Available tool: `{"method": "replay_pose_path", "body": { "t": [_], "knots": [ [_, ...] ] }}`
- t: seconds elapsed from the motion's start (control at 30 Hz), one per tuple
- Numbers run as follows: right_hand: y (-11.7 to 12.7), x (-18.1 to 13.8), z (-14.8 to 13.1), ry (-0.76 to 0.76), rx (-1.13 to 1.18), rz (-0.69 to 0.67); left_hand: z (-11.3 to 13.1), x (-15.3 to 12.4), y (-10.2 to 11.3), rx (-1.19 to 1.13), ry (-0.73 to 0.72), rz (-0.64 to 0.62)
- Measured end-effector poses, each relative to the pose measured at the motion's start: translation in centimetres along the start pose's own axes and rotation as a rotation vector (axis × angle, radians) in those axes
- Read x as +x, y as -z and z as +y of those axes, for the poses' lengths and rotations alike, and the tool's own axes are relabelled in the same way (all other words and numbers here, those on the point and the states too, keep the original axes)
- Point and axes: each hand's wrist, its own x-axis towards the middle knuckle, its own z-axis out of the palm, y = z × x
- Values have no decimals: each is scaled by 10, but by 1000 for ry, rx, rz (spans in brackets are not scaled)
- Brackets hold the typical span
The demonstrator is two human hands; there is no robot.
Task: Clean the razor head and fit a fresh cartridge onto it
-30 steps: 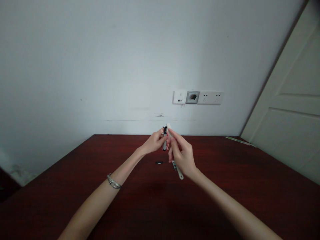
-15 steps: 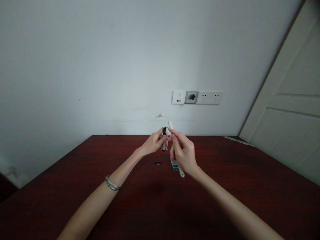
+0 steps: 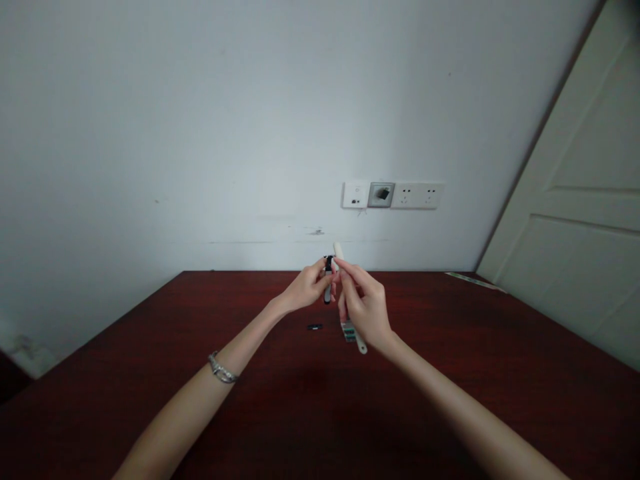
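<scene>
Both of my hands are raised together above the far part of a dark red wooden table [image 3: 450, 373]. My left hand [image 3: 306, 288] pinches a small black and grey device [image 3: 328, 280], held upright. My right hand [image 3: 365, 308] is closed round a long white strip-like piece [image 3: 338, 251]; its top end sticks up beside the device and its lower end shows under my palm. The two pieces touch at the fingertips. On the table below the hands lie a small black part [image 3: 315, 327] and a little greenish pack [image 3: 348, 331].
A white wall stands behind the table with a row of sockets [image 3: 393, 195]. A cream door [image 3: 575, 220] is at the right. A thin pale strip [image 3: 475, 281] lies at the table's far right edge. I wear a silver bracelet [image 3: 221, 371] on my left wrist.
The hands have stayed together with only slight shifts; the white piece's top end has tilted a little in my right hand. The small things on the table have not moved.
</scene>
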Motion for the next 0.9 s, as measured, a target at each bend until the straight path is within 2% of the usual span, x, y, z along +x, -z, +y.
{"method": "replay_pose_path", "body": {
  "t": [0.2, 0.43, 0.57, 0.7, 0.9],
  "knots": [
    [-2, -16, 4, -5, -45, -71, 1, 0, 1, -54, 15, 16],
    [0, -3, 0, -62, 9, -9, -4, 0, -3, 35, 5, 7],
    [-3, -10, 4, -114, 51, 10, -4, -1, -2, 64, 15, 7],
    [-5, -16, 1, -100, 46, 6, -2, 0, -1, 47, 7, 8],
    [-8, -4, 0, -95, 57, 8, -8, 1, -3, 91, -24, -4]
  ]
}}
